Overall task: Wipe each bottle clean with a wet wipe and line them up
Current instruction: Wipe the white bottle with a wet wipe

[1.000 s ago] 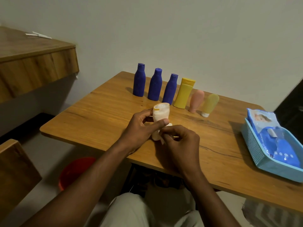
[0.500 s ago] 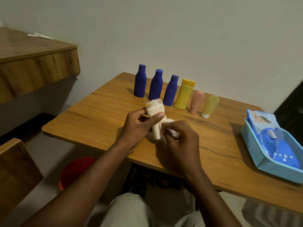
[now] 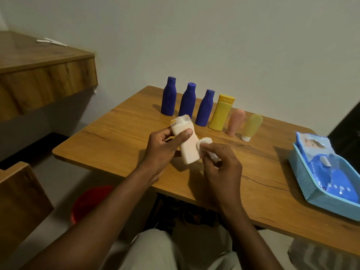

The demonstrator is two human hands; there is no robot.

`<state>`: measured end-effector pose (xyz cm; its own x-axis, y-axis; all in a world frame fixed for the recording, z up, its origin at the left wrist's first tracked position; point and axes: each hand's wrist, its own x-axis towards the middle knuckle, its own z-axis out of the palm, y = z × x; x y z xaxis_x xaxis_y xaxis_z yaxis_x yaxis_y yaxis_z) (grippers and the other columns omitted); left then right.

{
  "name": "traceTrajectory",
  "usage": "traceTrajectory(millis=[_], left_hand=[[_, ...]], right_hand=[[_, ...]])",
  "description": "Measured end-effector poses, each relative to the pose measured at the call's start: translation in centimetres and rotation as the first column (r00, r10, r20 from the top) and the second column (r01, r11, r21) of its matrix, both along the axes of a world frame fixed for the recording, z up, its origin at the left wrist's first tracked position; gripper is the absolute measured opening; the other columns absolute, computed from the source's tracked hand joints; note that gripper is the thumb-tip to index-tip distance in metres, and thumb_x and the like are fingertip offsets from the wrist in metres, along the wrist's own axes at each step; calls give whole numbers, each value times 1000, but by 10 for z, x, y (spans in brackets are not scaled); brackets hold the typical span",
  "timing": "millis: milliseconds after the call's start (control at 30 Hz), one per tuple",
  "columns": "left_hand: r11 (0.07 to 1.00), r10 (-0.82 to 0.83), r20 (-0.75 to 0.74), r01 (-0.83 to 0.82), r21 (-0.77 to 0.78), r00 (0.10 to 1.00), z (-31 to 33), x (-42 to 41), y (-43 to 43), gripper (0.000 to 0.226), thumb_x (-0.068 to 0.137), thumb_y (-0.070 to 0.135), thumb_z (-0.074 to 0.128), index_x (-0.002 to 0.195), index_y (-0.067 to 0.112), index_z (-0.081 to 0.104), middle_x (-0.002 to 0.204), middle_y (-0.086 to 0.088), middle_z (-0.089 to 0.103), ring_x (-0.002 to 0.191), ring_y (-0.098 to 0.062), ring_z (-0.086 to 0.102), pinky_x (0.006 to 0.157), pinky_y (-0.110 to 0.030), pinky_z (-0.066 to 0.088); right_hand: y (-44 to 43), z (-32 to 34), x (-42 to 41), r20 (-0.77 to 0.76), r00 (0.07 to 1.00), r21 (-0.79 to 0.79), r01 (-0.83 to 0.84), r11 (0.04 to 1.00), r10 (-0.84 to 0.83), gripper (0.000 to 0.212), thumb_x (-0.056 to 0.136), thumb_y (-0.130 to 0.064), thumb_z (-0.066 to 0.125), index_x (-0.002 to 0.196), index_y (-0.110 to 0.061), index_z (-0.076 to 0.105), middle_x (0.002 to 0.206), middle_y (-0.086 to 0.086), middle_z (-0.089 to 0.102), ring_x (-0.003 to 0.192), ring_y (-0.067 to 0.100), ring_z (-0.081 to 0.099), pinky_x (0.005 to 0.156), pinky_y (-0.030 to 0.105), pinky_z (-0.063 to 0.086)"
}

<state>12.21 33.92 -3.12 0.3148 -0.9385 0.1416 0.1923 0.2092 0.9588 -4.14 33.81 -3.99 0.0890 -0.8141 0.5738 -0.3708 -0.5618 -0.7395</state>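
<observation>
My left hand [image 3: 162, 151] grips a cream bottle [image 3: 186, 145] near its cap end, tilted, above the wooden table [image 3: 120, 141]. My right hand [image 3: 220, 168] pinches a white wet wipe [image 3: 205, 143] against the bottle's right side. At the table's far edge stands a row: three blue bottles [image 3: 188, 103], a yellow bottle [image 3: 221, 114], a pink tube [image 3: 235, 121] and a pale yellow tube [image 3: 251, 126] on its white cap.
A light blue basket [image 3: 303, 178] at the table's right edge holds a blue pack of wet wipes [image 3: 325, 168]. A wooden counter [image 3: 39, 75] stands at the left, a red bin [image 3: 89, 201] sits on the floor under the table, and a wooden chair corner [image 3: 17, 199] shows lower left.
My left hand turned the cream bottle, so its body now shows, tilted. My right hand moved the wipe from the bottle's lower end to its right side.
</observation>
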Motion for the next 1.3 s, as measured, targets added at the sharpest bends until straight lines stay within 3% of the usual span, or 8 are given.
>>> traceTrajectory(millis=[133,333,533,667,833,967,1100,1300], left_hand=[[999,28,-90,-26,22,996,0,2,-2,26,92,27,77,115,15,73,110,-6,79,104,-20,77,72,-32,63],[995,89,-106,-83,62,990,2,0,-3,31,87,31,82,113,16,73,109,-7,78,100,-20,77,78,-38,66],[996,66,-130,-57,70,989,1,1,-3,30,89,28,81,113,14,72,111,-8,78,103,-22,77,70,-39,65],[997,44,-180,-30,77,983,1,4,-3,25,91,26,79,112,15,73,106,-5,81,102,-19,78,77,-39,65],[996,2,-206,17,88,979,1,6,-3,29,92,28,77,117,15,71,110,-7,80,107,-20,77,87,-41,64],[998,-20,-244,33,49,970,3,7,-2,27,94,25,75,118,13,70,111,-10,80,106,-21,77,80,-38,64],[999,-37,-226,40,8,973,2,6,0,31,94,24,75,122,13,69,114,-11,79,108,-23,76,78,-37,64],[1000,-14,-198,13,-8,980,3,7,1,30,91,22,77,120,19,69,118,-12,77,108,-26,76,78,-44,66]], right_hand=[[14,-9,9,-123,992,-164,-52,985,31,29,82,-7,72,108,-19,75,116,-6,65,113,9,56,87,25,51],[23,-10,21,-539,842,-315,-176,933,-22,60,60,-18,95,116,-19,73,122,0,67,117,23,54,85,42,58],[17,-6,6,-501,862,-409,-156,899,-78,31,74,-24,74,104,-18,73,115,1,68,109,24,60,78,42,58],[10,1,-5,-445,888,-395,-77,915,-118,19,78,-19,70,95,-14,75,109,6,70,103,24,64,71,38,59],[-5,9,-11,-290,957,-242,-65,968,-8,17,85,-5,72,98,-17,73,113,-1,69,111,13,63,84,28,58],[-5,16,-5,93,994,117,-68,991,57,24,89,-3,72,106,-20,75,110,-15,73,109,4,66,82,30,61],[5,16,7,633,773,540,-393,744,-51,23,94,-3,64,113,-12,73,107,1,77,99,19,75,76,36,63],[16,24,19,745,645,597,-532,600,-169,20,93,4,61,111,1,69,106,19,75,93,32,76,61,28,62]])
